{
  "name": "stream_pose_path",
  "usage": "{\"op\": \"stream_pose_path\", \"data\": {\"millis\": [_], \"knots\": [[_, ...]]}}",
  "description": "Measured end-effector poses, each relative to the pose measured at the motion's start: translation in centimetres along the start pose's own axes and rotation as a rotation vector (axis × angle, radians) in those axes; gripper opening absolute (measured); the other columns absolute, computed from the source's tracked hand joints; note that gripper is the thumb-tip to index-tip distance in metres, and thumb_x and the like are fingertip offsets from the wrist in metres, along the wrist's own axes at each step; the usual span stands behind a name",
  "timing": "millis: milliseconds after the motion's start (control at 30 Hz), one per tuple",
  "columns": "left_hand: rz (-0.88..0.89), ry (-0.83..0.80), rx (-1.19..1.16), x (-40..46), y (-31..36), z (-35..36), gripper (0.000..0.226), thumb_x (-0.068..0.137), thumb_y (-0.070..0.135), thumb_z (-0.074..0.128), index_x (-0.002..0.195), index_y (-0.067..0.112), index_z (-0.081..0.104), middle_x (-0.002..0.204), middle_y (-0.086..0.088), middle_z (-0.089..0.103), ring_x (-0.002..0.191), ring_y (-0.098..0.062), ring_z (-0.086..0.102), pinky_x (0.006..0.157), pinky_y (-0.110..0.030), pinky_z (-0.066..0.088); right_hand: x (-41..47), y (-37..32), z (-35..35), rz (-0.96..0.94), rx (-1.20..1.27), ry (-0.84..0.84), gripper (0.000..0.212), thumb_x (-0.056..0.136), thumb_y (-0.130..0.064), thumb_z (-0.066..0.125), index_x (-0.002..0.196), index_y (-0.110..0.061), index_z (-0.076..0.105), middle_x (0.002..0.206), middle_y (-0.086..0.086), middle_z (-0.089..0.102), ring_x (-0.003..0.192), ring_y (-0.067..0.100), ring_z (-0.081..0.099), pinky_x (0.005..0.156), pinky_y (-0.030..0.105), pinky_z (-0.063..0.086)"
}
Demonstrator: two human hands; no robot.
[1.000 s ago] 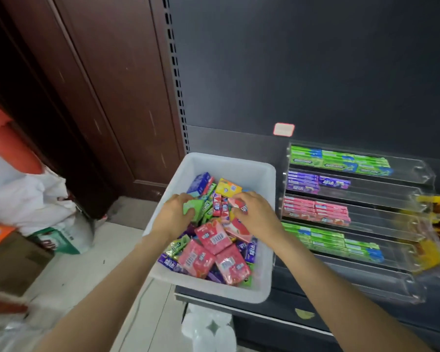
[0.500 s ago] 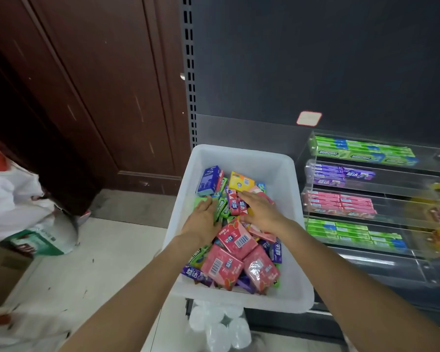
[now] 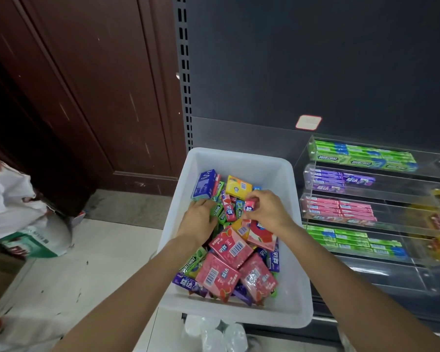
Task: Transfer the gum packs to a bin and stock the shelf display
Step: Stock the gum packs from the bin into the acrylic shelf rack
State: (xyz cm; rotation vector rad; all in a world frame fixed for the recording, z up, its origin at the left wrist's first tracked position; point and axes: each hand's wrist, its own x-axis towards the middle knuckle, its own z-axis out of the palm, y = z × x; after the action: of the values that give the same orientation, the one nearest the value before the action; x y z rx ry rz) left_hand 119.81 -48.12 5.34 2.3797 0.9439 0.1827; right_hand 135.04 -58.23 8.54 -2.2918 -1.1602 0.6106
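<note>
Dark shelving backs a white bin (image 3: 294, 252) of gum packs (image 3: 230, 246), flanked right by a clear display (image 3: 371, 207). A pink pack (image 3: 250, 205) is pinched by the right hand (image 3: 269, 212); the left hand (image 3: 200, 221) is laid flat on the pile.

Plastic, gloss and worn wood around the gum bin

The bin (image 3: 239, 161) shows smooth, milky white plastic; the gum packs (image 3: 229, 246) in it gleam in glossy wrap, some film-sealed. The display rack (image 3: 427, 179) is clear, shiny acrylic against a matt dark metal shelf panel (image 3: 302, 59). The door (image 3: 99, 85) looks like brown wood, scuffed and scratched; the floor (image 3: 99, 250) is pale, smooth tile with specks.
</note>
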Motion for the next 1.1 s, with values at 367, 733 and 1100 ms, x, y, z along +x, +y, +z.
{"op": "stream_pose_path", "data": {"millis": [367, 733, 1100], "knots": [[0.087, -0.145, 0.178, 3.2, 1.2, 0.3, 0.073, 0.085, 0.04, 0.064, 0.146, 0.019, 0.029, 0.152, 0.002, 0.029, 0.138, -0.021, 0.027, 0.112, -0.037, 0.029, -0.5, -0.4, -2.2, 0.194, 0.719, 0.079, 0.02, 0.086, 0.001, 0.061, 0.105, -0.004, 0.057, 0.082, 0.005, 0.064, 0.08, 0.02, 0.066, 0.069, 0.023, 0.055], [0.074, 0.095, -0.127, 3.7, 2.5, -0.6, 0.021, 0.087, 0.009, 0.063, 0.107, 0.012, 0.062, 0.111, -0.008, 0.058, 0.097, -0.023, 0.058, 0.087, -0.029, 0.048, -2.7, -1.3, -3.4, 0.21, 0.871, 0.171, 0.02, 0.089, -0.004, 0.059, 0.109, -0.004, 0.059, 0.09, 0.005, 0.067, 0.078, 0.015, 0.066, 0.07, 0.021, 0.055], [0.171, 0.211, -0.658, 2.2, 13.8, -2.2, 0.013, 0.084, 0.01, 0.068, 0.092, 0.02, 0.067, 0.087, 0.01, 0.065, 0.083, -0.007, 0.061, 0.071, -0.02, 0.052, -8.3, 3.1, -10.6, 0.134, 0.844, 0.409, 0.031, 0.086, 0.003, 0.06, 0.11, -0.016, 0.062, 0.076, -0.008, 0.069, 0.067, -0.002, 0.064, 0.058, 0.012, 0.05]]}}
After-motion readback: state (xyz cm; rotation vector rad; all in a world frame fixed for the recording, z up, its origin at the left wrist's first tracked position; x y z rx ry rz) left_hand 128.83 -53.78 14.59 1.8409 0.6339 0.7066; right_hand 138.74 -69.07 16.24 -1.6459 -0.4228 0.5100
